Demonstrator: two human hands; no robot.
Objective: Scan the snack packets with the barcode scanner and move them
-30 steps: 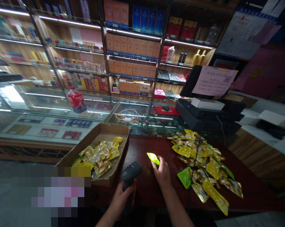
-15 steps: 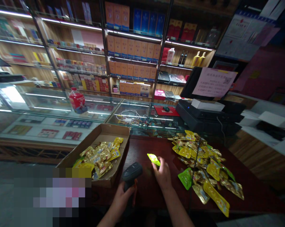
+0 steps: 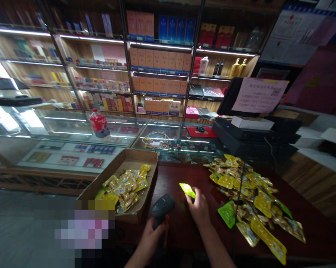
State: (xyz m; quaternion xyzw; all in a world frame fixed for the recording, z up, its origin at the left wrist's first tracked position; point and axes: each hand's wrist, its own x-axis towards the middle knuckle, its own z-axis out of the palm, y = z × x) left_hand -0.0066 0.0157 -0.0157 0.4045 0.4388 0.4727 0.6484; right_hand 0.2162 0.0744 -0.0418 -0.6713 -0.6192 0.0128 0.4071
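My left hand (image 3: pixel 153 235) is wrapped round the handle of a dark barcode scanner (image 3: pixel 162 206), its head pointing toward the right. In my right hand (image 3: pixel 199 209) is a small yellow-green snack packet (image 3: pixel 187 189), pinched by its near end above the dark red table (image 3: pixel 170 175). Right of that hand lies a loose pile of gold and yellow snack packets (image 3: pixel 240 178), with a green packet (image 3: pixel 227 214) at its near left edge. More gold packets (image 3: pixel 126 186) lie in an open cardboard box (image 3: pixel 141 158) to the left of the scanner.
Beyond the table runs a glass display counter (image 3: pixel 123 126) with a red bottle (image 3: pixel 99 123) and a white cable (image 3: pixel 156 142) on it. A black monitor with a paper notice (image 3: pixel 258 95) stands at the back right. Stocked shelves (image 3: pixel 159 74) line the wall. A blurred patch covers the lower left.
The whole view has shifted, so everything sits slightly further right. Both hands keep hold of the scanner and the packet, with little other movement.
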